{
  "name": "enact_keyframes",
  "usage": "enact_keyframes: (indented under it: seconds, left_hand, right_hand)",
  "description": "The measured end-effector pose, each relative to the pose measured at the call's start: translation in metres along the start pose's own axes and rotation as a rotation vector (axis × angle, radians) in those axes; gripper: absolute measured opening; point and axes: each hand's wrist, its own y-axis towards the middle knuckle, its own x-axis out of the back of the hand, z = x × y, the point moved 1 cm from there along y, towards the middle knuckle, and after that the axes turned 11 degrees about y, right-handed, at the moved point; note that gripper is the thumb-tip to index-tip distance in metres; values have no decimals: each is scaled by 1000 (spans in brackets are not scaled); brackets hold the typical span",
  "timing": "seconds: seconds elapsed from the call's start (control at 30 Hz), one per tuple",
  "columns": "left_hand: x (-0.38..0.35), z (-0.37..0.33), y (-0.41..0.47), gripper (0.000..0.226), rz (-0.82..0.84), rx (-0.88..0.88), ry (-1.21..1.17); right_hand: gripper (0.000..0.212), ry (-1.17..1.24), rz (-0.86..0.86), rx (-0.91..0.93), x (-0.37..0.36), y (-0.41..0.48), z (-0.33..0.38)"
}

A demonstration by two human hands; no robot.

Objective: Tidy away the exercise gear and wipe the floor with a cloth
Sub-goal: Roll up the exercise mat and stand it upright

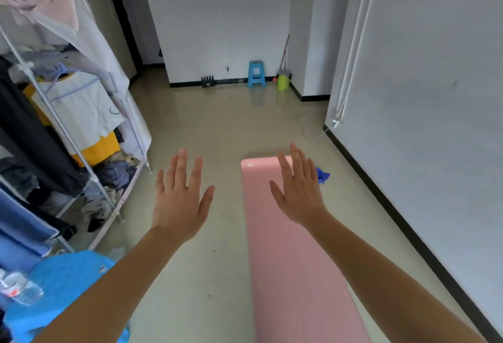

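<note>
so both hands are held out flat, fingers straight and spread, holding nothing: left hand (180, 201) over bare floor (217, 130), right hand (298, 191) above the unrolled pink mat (285, 274), blue cloth (322, 175) just beside the mat's far corner

You see a glossy beige floor (217, 130), white walls (217, 15), a blue stool (256, 73) and a clothes rack (54, 113) at left.
</note>
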Motion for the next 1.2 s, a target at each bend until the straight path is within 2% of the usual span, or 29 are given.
enact_keyframes:
  seconds: [0.17,0.3,0.5,0.67,0.8,1.0,1.2]
  left_hand:
    - [-23,139,56,66,-72,98,49]
    - [-73,241,105,64,-80,126,62]
    - [-142,331,201,66,-26,53,-3]
    - [-189,351,311,65,-48,-61,-51]
    - [-263,343,388,64,-20,-108,-88]
    - [-376,325,523,66,72,-133,-91]
    - [-434,360,675,66,18,-172,-55]
  right_hand:
    - [71,53,37,91,-84,127,92]
    - [71,-7,50,144,-163,204,152]
    - [70,-46,43,9,-243,294,180]
    - [70,-112,-25,-103,-264,369,151]
    - [70,-116,-90,-209,-306,424,100]
    - [73,-122,-6,-317,-387,534,9]
    - [72,-145,40,-303,-443,704,-30]
